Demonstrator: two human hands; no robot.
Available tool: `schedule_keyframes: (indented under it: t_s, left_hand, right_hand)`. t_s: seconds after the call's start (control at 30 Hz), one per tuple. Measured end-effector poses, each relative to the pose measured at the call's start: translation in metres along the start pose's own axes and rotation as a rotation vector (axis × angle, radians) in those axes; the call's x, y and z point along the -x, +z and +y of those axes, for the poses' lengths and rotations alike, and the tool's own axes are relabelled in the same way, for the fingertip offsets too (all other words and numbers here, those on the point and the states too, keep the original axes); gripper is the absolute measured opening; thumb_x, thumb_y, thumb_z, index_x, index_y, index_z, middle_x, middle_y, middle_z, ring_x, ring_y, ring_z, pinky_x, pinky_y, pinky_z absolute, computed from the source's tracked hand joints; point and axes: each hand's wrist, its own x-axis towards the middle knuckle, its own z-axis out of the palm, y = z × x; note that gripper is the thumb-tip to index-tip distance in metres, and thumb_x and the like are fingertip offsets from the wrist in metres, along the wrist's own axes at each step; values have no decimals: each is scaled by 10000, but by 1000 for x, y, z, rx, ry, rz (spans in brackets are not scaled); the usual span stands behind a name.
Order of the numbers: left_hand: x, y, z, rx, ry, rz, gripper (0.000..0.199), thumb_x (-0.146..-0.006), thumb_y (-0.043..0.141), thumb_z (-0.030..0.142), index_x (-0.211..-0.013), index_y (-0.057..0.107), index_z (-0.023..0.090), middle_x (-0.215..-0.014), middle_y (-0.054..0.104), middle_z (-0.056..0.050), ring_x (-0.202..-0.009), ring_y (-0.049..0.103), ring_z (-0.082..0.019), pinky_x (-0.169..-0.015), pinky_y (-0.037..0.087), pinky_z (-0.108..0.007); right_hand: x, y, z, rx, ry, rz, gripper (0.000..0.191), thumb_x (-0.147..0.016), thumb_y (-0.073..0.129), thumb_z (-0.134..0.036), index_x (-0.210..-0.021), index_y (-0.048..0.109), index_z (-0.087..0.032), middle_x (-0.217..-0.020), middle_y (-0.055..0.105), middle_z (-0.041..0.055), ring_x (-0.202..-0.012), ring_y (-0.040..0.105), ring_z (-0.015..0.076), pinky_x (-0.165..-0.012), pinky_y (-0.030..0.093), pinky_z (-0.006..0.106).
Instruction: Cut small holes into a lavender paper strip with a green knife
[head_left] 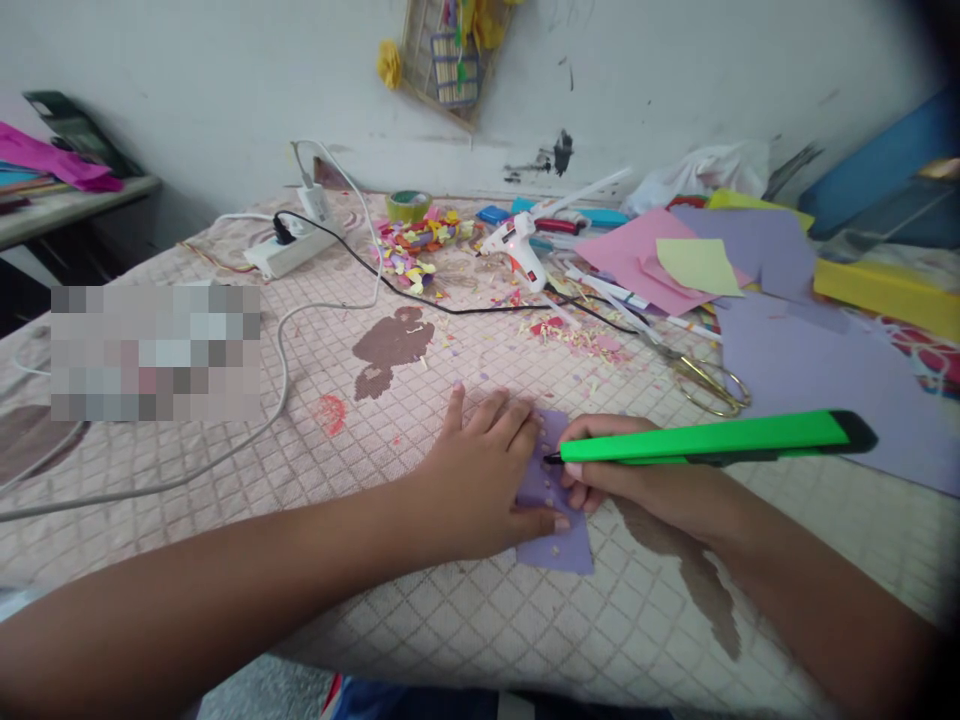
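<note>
A strip of purple paper (556, 550) lies on the patterned tablecloth in front of me, with small pale bits scattered on it. My left hand (480, 480) rests flat across its left side, fingers spread and thumb over the paper. In my right hand (600, 470) is a green utility knife (697, 440), gripped near its front end. Its dark tip points left and touches or hovers just over the strip, close to my left fingers; I cannot tell which. The black end of the handle sticks out to the right.
Behind my hands lie gold-handled scissors (705, 380), a white glue gun (517, 248) with a black cord, and paper scraps (577, 340). Larger purple sheets (840, 380) cover the right side. A power strip (289, 252) stands back left, its grey cable (281, 380) crossing the cloth.
</note>
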Motion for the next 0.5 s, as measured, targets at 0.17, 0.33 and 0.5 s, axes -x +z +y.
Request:
schedule_keyframes:
  t_s: [0.17,0.33,0.5]
  left_hand:
    - [0,1,-1,8,4,21,835,-797,400,700,-1367,364,92,-1468,321,-173,-1354,228,-363,-1060,84,-669]
    - [0,2,-5,39,20,26,826,-782,442,688,-1372,361,116,-1457,340,-169,-1360,227,-347,-1067,47,-661]
    - [1,-7,-10,76,44,-4,750,-770,525,637,-1365,395,200,-1476,306,-152,-1378,184,-373,-1046,92,-684]
  right_hand:
    - [0,-2,2,-22,4,-22,87,-761,669,-238,-786,594,-199,-637,666,-22,-558,639,103,-542,514,211]
    - [3,-3,2,-63,4,-55,74,-775,657,-231,-761,594,-195,-656,658,-17,-535,621,99,-541,503,217]
    - [6,-4,-1,-240,5,18,82,-770,636,-250,-724,593,-198,-634,643,-24,-488,585,91,-452,446,196]
